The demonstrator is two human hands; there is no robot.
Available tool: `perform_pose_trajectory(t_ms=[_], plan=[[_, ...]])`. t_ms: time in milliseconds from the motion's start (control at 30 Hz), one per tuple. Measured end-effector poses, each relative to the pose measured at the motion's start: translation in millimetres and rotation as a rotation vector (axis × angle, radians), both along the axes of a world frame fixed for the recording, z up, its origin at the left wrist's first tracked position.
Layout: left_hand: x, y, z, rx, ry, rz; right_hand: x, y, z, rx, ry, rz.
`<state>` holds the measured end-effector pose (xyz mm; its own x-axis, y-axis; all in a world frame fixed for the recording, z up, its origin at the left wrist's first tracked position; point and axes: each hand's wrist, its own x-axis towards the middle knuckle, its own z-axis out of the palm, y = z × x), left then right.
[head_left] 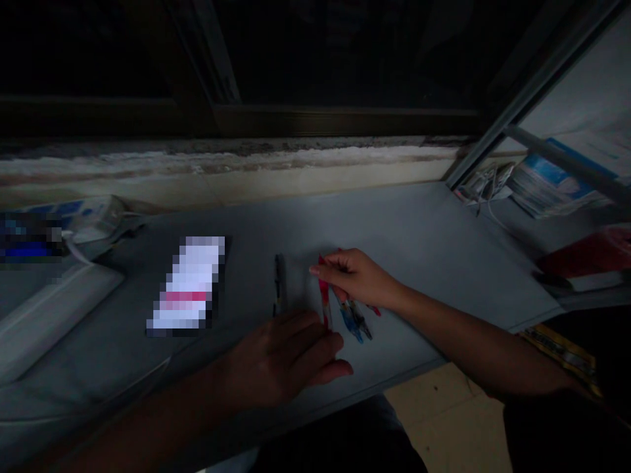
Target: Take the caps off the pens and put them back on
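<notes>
My right hand (357, 276) is closed in a pinch on a red pen (324, 295) that lies on the grey table (419, 243). Under its palm lie a blue pen (351, 322) and a dark pen (362, 322). My left hand (286, 358) rests flat on the table just below the red pen's lower end, fingers stretched out and holding nothing. A black pen (279, 282) lies apart, just left of both hands.
A blurred-out white card (190, 282) lies to the left. A white box (49, 315) sits at the far left. Books and cables (537, 184) fill the right shelf, with a red item (591, 253) below them. The scene is dim.
</notes>
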<state>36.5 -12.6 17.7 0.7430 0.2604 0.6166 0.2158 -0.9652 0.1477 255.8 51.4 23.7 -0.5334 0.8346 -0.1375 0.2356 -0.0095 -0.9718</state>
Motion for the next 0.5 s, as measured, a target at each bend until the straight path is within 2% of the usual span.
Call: perform_pose_trajectory(t_ms=[267,500], plan=[[-6,-7,-13.4,-0.183,0.059,-0.039,4,-5,1.0,0.003,-0.041,0.003],[-6,-9,-16.3,-0.09,0.178,-0.011,8,-6,6.2,0.032,-0.07,0.031]])
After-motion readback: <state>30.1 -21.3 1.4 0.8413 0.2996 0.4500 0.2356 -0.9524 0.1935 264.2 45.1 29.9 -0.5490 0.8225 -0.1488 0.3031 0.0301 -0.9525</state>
